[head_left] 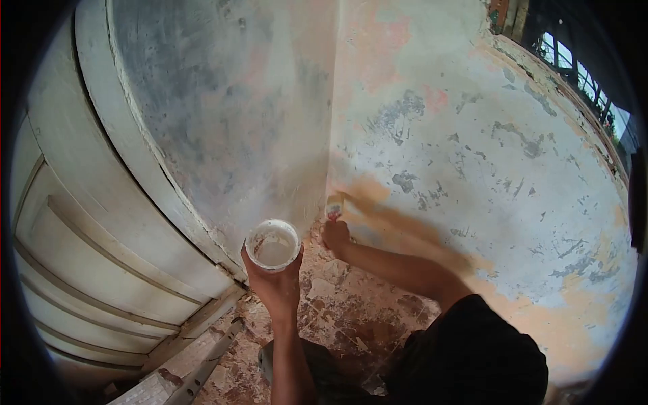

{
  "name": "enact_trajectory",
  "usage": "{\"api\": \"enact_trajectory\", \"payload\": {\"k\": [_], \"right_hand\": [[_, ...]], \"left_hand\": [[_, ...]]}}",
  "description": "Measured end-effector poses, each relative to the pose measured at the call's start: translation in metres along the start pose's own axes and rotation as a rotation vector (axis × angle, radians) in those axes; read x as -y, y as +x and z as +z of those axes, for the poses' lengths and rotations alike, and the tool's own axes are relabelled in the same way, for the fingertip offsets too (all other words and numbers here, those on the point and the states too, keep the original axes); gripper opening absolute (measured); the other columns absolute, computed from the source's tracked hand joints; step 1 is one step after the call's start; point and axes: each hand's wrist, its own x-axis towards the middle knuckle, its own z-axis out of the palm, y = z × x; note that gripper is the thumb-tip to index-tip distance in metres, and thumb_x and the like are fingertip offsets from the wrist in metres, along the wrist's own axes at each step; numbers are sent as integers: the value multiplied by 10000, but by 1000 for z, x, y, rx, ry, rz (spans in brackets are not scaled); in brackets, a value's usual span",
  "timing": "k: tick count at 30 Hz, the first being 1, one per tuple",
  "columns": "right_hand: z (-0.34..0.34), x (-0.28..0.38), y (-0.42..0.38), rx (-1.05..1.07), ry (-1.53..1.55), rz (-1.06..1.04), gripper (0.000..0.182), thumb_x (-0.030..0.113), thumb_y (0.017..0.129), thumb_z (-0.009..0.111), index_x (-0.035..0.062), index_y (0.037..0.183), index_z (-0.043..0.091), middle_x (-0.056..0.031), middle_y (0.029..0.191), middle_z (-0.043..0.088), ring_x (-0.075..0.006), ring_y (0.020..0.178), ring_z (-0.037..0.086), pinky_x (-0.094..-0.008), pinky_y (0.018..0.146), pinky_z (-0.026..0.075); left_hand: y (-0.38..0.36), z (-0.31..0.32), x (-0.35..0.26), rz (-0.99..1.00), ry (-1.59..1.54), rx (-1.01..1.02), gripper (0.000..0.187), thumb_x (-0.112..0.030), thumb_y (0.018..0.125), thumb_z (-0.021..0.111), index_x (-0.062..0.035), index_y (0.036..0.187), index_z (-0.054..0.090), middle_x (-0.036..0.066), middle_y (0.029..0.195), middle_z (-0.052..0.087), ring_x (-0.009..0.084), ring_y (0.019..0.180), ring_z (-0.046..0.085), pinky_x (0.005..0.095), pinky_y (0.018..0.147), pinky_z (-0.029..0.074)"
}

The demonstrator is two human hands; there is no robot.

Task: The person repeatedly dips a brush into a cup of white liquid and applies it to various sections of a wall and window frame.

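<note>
My left hand [275, 287] is wrapped round a round white tub [273, 246], held up in front of the wall corner, with pale liquid inside. Its rim is smeared. To the right, my right hand [336, 236] is closed round the handle of a paintbrush [334, 204]. The bristles point up and lie at the patchy wall [418, 148], close to the corner. Whether the bristles press on the surface cannot be told.
A panelled door [101, 250] and its frame stand at the left. Debris covers the floor [337, 304]. A metal bar with holes [206, 364] lies at the lower left. A barred window [580, 74] is at the upper right.
</note>
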Motion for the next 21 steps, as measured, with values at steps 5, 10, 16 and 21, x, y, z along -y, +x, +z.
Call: {"api": "enact_trajectory", "payload": {"k": [5, 10, 16, 21], "right_hand": [[-101, 91, -83, 401, -386, -259, 292, 244, 968, 499, 5, 1122, 563, -67, 766, 625, -102, 508, 518, -284, 452, 449], [-155, 200, -160, 631, -809, -813, 248, 193, 948, 537, 7, 1074, 640, -42, 678, 603, -112, 543, 523, -269, 565, 429], [-117, 236, -199, 513, -1590, -1264, 179, 134, 829, 625, 22, 963, 666, -121, 664, 627, -249, 594, 623, -351, 562, 467], [-73, 235, -194, 669, -1773, -1588, 124, 163, 821, 626, 67, 898, 648, -83, 655, 591, -260, 621, 607, -396, 601, 463]], "left_hand": [[16, -8, 17, 35, 54, 54, 698, -59, 666, 830, 13, 1268, 483, 150, 1158, 595, 244, 1076, 581, 351, 943, 445], [26, -4, 38, 96, 164, 75, 726, -55, 647, 839, -6, 1280, 487, 156, 1173, 560, 314, 1103, 539, 392, 965, 421], [25, 7, 36, 180, 167, 127, 756, -56, 617, 851, -50, 1282, 492, 137, 1185, 548, 330, 1126, 493, 419, 977, 400], [22, 12, 28, 294, 327, 174, 848, -56, 625, 868, -14, 1339, 413, 113, 1239, 499, 253, 1142, 529, 369, 982, 447]]}}
